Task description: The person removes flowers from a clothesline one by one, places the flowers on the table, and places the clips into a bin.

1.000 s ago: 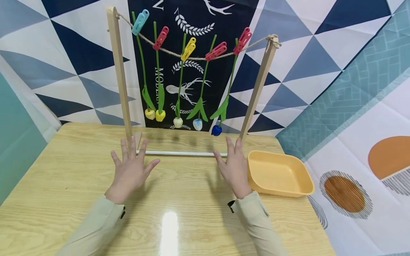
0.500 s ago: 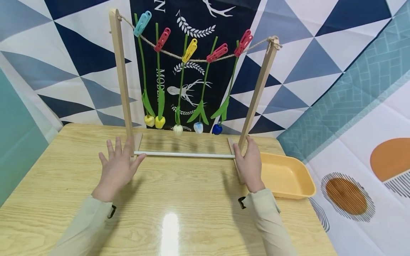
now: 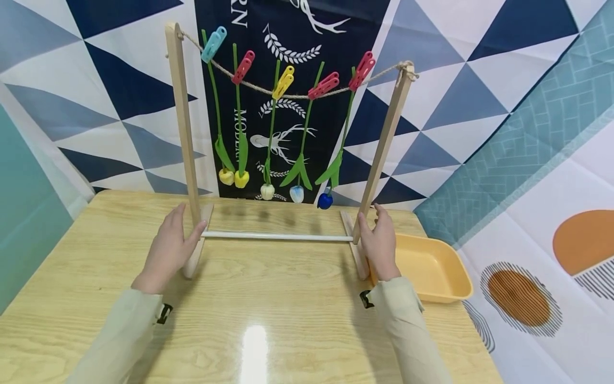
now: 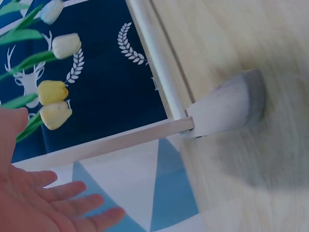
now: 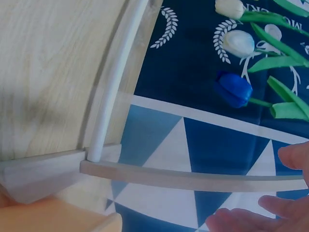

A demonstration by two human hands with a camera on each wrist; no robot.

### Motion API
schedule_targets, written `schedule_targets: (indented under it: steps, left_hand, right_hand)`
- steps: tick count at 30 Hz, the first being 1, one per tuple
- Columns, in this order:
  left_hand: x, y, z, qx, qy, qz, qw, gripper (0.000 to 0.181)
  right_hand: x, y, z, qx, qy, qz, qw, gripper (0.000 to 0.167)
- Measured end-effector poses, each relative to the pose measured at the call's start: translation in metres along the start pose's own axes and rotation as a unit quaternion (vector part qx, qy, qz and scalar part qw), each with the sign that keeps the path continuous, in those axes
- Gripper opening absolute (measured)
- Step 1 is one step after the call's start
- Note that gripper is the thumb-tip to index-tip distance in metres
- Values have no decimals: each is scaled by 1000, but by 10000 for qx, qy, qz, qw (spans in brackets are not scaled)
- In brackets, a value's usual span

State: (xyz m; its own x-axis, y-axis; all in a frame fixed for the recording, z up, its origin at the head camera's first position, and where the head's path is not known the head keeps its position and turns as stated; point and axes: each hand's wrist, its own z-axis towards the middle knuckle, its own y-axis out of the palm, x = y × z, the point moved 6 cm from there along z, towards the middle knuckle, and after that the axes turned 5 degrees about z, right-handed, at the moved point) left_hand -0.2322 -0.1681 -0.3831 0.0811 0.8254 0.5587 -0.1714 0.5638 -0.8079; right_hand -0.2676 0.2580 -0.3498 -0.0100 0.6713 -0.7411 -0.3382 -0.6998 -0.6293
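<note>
Pale wood makes up the drying frame's left post, which rises between the parted thumb and fingers of your left hand; you aren't gripping it. Next, twine carries five tulips, blooms down, under plastic clothespins. Below, the white rod spans the frame's base near the back of the wooden table. The right post passes between your right hand's parted thumb and fingers; I cannot tell whether either touches it. Just beside the right foot sits the yellow-orange bin. Shoving right could jam that foot against it; lifting one side alone could tilt everything, swing the stems and slip one loose.
</note>
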Motion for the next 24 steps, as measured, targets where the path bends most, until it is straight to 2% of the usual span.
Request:
schedule_targets:
  steps: [5,12,18,24]
  left_hand:
    - [-3,-4,16,110,-191,-667,9975,76]
    - [-5,-3,32,478,-289,-1188,9913,61]
    - [-6,0,41,809,-512,-1527,9836,43]
    - [-7,-4,46,1212,-732,-1446,9793,35]
  right_hand:
    - [-1,2,14,48,22,382,9993,58]
    - [-1,6,31,7,116,654,9978,57]
    - [4,10,42,95,100,377,9992,42]
    - [6,9,47,431,-173,29,9989,28]
